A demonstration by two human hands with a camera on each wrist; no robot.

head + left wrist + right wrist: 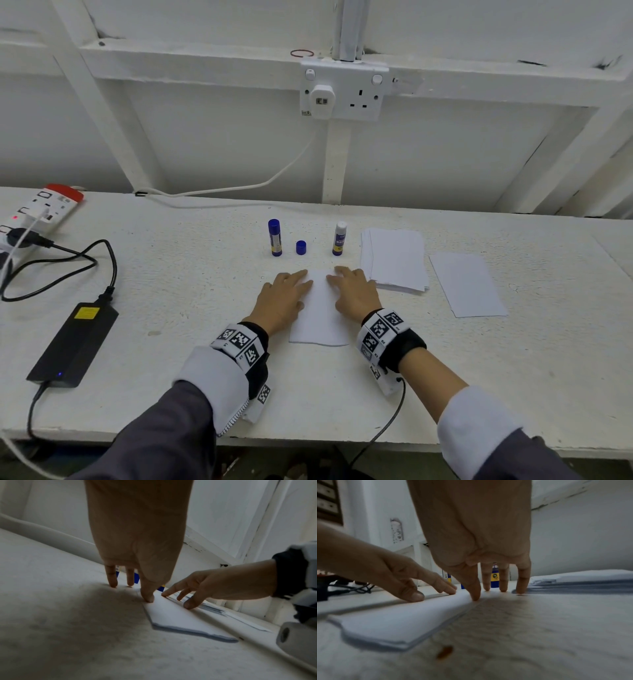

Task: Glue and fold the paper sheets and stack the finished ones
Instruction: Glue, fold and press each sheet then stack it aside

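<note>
Folded paper [399, 623] edge (seemingly layered)

Workshop: painted bench [171, 274], wall socket [344, 92]

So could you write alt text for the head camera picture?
Two hands, left hand and right hand, press a folded sheet flat on a white table. Behind stand two glue sticks, a loose blue cap and a paper stack.

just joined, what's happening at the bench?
A person presses both hands flat on a folded paper sheet, left hand on its left edge, right hand on its right. Behind it stand a capped glue stick, a loose blue cap and an uncapped glue stick. A paper stack and a single sheet lie to the right.
</note>
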